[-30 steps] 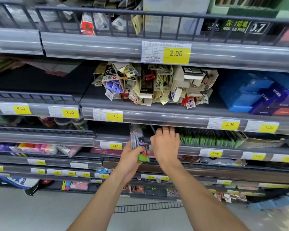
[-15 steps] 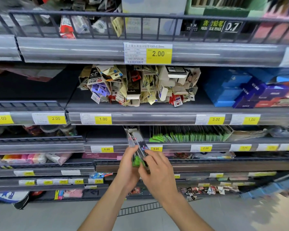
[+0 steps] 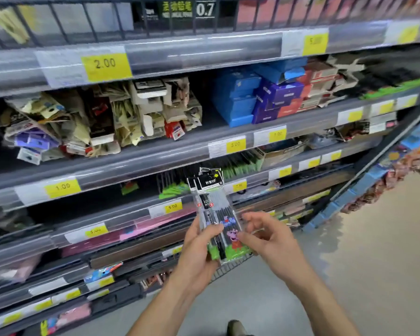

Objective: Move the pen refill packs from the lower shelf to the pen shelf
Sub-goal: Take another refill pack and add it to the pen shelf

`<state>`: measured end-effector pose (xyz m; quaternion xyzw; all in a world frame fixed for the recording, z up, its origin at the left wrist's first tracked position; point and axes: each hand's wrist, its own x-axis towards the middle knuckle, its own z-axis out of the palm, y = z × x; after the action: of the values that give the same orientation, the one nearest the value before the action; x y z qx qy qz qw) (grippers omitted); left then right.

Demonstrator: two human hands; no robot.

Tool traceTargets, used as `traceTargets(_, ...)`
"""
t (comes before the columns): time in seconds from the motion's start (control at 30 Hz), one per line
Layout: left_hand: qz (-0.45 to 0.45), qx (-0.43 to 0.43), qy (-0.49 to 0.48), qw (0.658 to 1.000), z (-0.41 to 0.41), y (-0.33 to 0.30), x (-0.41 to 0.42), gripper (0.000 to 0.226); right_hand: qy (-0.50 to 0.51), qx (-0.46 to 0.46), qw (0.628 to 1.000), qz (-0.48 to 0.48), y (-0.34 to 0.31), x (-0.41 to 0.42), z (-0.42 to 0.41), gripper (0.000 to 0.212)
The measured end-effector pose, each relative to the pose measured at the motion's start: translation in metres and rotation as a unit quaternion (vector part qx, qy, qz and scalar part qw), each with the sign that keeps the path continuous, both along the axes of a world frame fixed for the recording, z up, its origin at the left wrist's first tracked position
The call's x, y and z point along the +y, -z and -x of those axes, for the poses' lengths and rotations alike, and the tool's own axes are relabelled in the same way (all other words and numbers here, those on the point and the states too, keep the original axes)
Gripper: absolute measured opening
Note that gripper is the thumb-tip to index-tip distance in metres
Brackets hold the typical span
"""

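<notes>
Fingers (image 3: pixel 205 235) of the left hand (image 3: pixel 194 253) curl round the lower half of a small bunch of clear plastic pen refill packs (image 3: pixel 216 214) with black header cards and a cartoon pig print above a green bottom edge, thumb across the front, so the packs stand upright in the air in front of the shelving, clear of every shelf. On the other side the right hand (image 3: pixel 272 241) has its thumb against the printed face of the front pack, while its remaining fingers are loosely bent and spread just beside the packs' right edge; whether they touch the plastic cannot be told. Behind the packs' tops, a grey metal shelf (image 3: pixel 180 202) carries a row of similar green-edged refill packs (image 3: pixel 240 168) standing on end. One level up lies a jumbled heap of small beige and brown carded packets (image 3: pixel 102 122), with stacked blue and purple cardboard boxes (image 3: pixel 257 98) to its right. Yellow price labels (image 3: pixel 106 65) run along the clear shelf strips. Below is a pale floor (image 3: pixel 374 263).
</notes>
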<state>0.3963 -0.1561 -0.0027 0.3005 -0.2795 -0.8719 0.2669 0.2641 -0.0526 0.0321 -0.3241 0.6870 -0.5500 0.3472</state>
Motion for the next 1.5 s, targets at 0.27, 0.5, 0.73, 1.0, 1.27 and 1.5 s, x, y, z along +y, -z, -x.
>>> traceTargets(0.27,0.05,0.017,0.115,0.992,0.136,-0.031,0.086,0.04,0.113,0.017,0.993,0.005,-0.017,0.116,0.094,0.018)
traceTargets(0.5,0.062,0.038,0.129,0.989,0.26,-0.06,0.165,0.036,0.225,0.035,0.972,0.051,-0.039,0.194,0.2,0.01)
traceTargets(0.73,0.124,0.028,0.111,0.986,0.343,-0.088,0.198,0.043,0.206,-0.124,0.965,0.1,-0.061,0.232,0.281,0.016)
traceTargets(1.0,0.155,0.005,0.082,0.985,0.428,-0.098,0.186,0.066,0.165,-0.107,0.976,0.089,-0.067,0.218,0.376,0.02)
traceTargets(1.27,0.143,0.027,0.03,0.989,0.501,-0.11,0.149,0.083,0.16,-0.078,0.978,0.104,-0.092,0.173,0.472,0.032)
traceTargets(1.5,0.145,0.006,-0.013,0.989,0.54,-0.115,0.124,0.063,0.172,-0.128,0.97,0.114,-0.097,0.119,0.577,0.02)
